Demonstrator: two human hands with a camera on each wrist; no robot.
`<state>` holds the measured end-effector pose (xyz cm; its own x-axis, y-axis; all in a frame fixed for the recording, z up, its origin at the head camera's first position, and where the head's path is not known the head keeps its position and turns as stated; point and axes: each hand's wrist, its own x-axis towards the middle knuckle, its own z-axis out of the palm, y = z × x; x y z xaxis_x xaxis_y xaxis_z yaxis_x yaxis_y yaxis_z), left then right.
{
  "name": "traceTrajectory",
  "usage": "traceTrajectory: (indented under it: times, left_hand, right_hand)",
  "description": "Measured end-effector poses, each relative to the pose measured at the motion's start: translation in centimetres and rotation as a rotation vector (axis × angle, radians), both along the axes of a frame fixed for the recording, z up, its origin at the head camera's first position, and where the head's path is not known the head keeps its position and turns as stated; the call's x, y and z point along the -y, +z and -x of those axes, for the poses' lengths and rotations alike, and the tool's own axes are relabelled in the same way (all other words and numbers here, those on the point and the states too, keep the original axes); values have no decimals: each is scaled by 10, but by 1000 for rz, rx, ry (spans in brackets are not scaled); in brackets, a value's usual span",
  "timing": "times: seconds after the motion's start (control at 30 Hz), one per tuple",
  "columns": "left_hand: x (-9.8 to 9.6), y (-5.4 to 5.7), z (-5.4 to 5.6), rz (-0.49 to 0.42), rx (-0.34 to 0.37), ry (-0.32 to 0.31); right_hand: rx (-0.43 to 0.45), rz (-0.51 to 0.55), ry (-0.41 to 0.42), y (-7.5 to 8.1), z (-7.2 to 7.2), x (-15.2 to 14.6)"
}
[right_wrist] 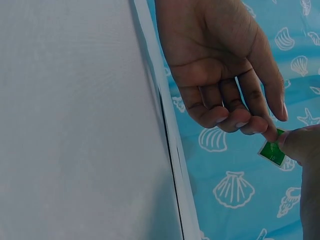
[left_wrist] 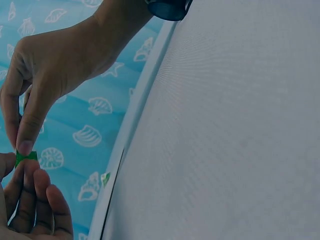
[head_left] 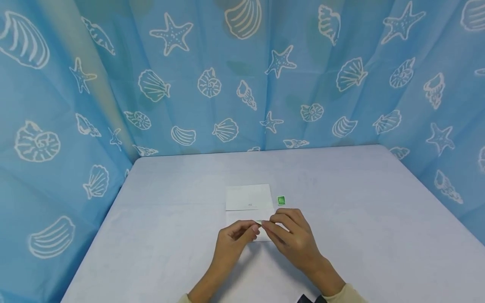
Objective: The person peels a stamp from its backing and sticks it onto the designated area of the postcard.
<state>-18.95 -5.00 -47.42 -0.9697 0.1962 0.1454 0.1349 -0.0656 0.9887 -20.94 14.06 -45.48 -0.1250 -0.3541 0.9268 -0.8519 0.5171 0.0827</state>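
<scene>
Both hands meet over a white, envelope-like paper (head_left: 248,197). My left hand (head_left: 232,244) pinches a small green stamp (right_wrist: 271,152) with a white border at its fingertips. From the other side, the thumb and fingers of my right hand (head_left: 297,240) grip the same stamp, its thumb lying over the green face in the right wrist view. In the head view, only a thin pale sliver of it shows between the fingertips. A second green stamp (head_left: 281,200) lies on the table just right of the paper. Fingers and forearms hide part of the paper's lower half.
The table (head_left: 170,181) has a pale cloth top. A blue curtain (head_left: 242,75) with white shell and starfish prints hangs behind it and along both sides. A dark object (head_left: 305,299) shows by the right sleeve at the bottom edge.
</scene>
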Motion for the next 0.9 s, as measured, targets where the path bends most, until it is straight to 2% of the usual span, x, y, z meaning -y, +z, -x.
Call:
traceTrajectory:
  times: [0.3, 0.67, 0.77, 0.9]
  left_hand:
    - [-1, -4, 1, -8, 70, 33]
    - [0, -2, 2, -19, 113, 40]
    - [-1, -1, 1, -15, 102, 58]
    - [0, 0, -1, 25, 51, 106]
  right_hand:
    - [-21, -50, 5, -1, 0, 2]
    - [-26, -99, -23, -2, 0, 3]
    - [-15, -99, -21, -1, -1, 3]
    - [-2, -79, -5, -2, -1, 4]
